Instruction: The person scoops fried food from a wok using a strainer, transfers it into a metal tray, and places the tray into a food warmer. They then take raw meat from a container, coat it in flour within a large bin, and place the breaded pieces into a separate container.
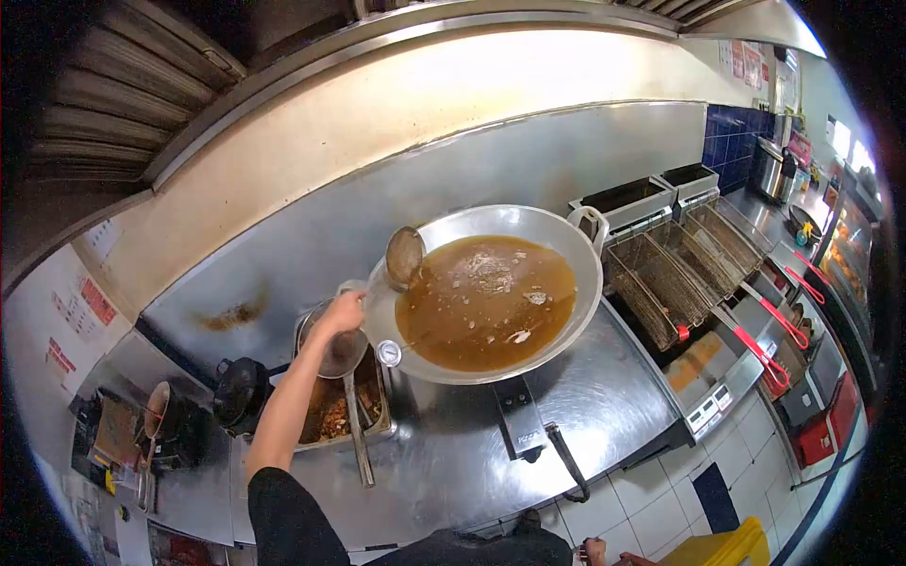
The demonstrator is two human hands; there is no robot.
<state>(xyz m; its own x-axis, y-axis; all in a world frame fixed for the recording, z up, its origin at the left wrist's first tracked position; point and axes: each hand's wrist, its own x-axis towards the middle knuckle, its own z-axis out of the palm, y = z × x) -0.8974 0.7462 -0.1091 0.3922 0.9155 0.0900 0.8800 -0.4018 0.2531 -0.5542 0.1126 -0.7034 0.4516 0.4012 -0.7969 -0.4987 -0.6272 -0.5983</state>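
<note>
My left hand (345, 311) is closed at the left rim of a large wok (587, 283) of brown liquid. What its fingers hold is unclear; the wok's left handle and a round ladle (404, 257) are right beside it. The ladle's bowl is tilted up over the rim. A dial thermometer (388, 354) sits at the near-left rim. Below this hand, a strainer (344, 351) lies across a metal container (377, 423) of brown bits. My right hand (594, 550) shows partly at the bottom edge, fingers curled; what they hold cannot be made out.
Fryer baskets (661, 278) with red handles stand to the right. A black pot (243, 391) is at the left, and another ladle (158, 401) lies farther left. A steel counter (613, 396) runs below the wok. Something yellow (731, 547) is at the lower right.
</note>
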